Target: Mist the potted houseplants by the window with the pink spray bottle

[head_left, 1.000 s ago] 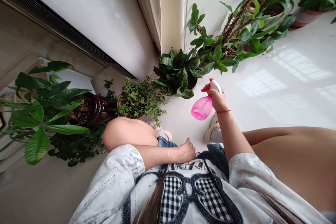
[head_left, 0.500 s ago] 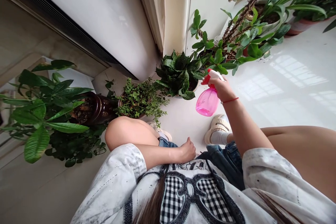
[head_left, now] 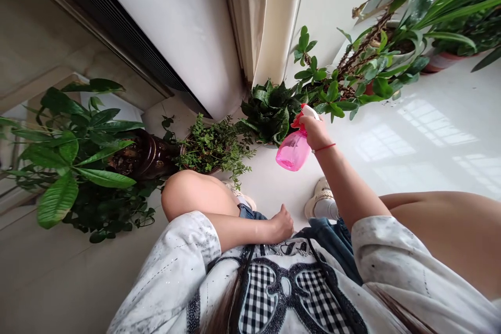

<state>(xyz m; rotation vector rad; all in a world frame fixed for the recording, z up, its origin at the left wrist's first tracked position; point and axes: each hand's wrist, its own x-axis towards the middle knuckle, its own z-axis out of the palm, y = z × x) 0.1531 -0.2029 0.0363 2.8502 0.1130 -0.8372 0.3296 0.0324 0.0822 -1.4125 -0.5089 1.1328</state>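
Note:
My right hand (head_left: 315, 131) is closed round the neck of a pink spray bottle (head_left: 293, 151) with a red and white trigger head. The bottle hangs tilted above the floor, its head close to a dark-leaved plant (head_left: 270, 112) in a pot. My left hand (head_left: 282, 224) rests in a loose fist at my lap, and nothing shows in it. A bushy small-leaved plant (head_left: 213, 143) grows beside my knee, left of the dark-leaved one. Behind the bottle head, a thorny-stemmed plant (head_left: 332, 94) reaches to the right.
A broad-leaved plant stands in a brown glazed pot (head_left: 154, 156) at the left. A tall white appliance (head_left: 183, 21) and a beige curtain (head_left: 270, 26) are at the back. More potted plants (head_left: 450, 26) line the far right. The glossy floor (head_left: 415, 146) reflects window light.
My right hand has moved left with the spray bottle, nearer the dark-leaved plant. The view has shifted slightly. My left hand stays at my lap.

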